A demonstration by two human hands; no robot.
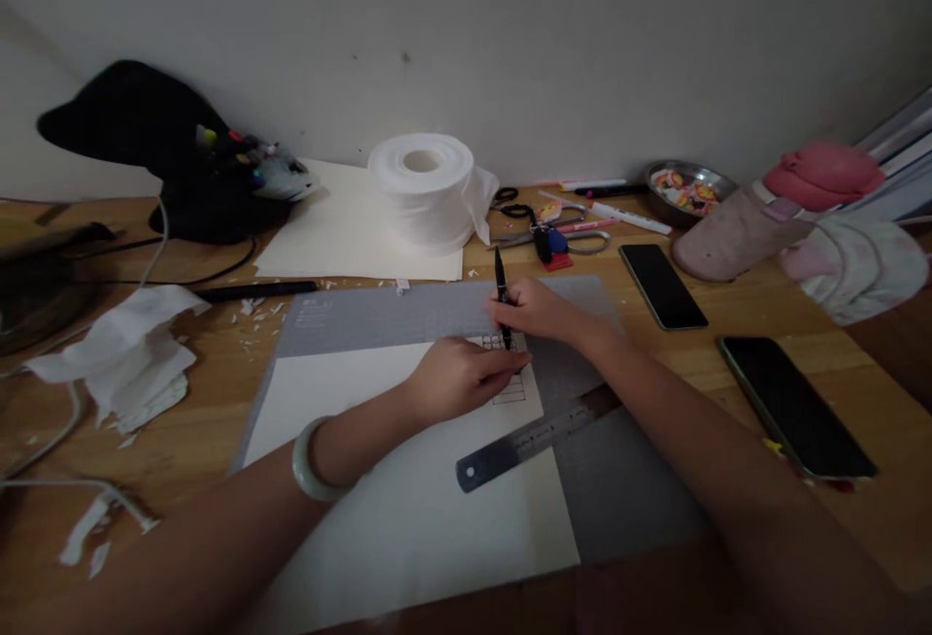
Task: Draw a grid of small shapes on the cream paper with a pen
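Basically, black pen stood near-upright, clamped in the right hand's fingers, lower end just beside the left hand's fingers, curled together over white paper by the drawn grid, grip unclear.

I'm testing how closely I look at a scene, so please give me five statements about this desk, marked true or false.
1. The right hand holds a black pen. True.
2. The toilet roll lies on its side. False: it stands upright, its hole facing up.
3. The left wrist wears a pale bracelet. True.
4. The metal ruler lies wholly off the white sheet. False: part of it lies over the sheet.
5. The bottle is left of the toilet roll in this view. False: it is to the right.
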